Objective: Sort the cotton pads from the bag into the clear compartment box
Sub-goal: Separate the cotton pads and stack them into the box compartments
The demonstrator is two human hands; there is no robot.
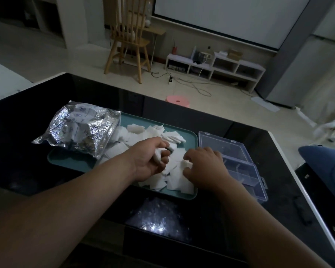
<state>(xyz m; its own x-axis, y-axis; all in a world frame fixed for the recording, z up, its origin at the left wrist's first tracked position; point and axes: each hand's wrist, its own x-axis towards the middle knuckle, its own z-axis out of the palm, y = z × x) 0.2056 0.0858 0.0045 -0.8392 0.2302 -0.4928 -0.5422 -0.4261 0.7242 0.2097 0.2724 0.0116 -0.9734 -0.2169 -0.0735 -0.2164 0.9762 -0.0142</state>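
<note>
Head view: cotton pads (174, 176) heaped loose on teal tray (70, 159); none visible in clear compartment box (240, 171), lid open, at 3 o'clock of tray. Left hand (149, 161) grips small bunch of pads, fingers curled round it. Right hand (205, 165) fingertips bent onto pile; pinch or mere touch, cannot tell. Bag (79, 128) at 10 o'clock of pile. Risks: bunch fans out, sheds pads in transfer; pads at tray's 6 o'clock rim slide onto black table (27, 151); right wrist, just beside box, nudges it.
</note>
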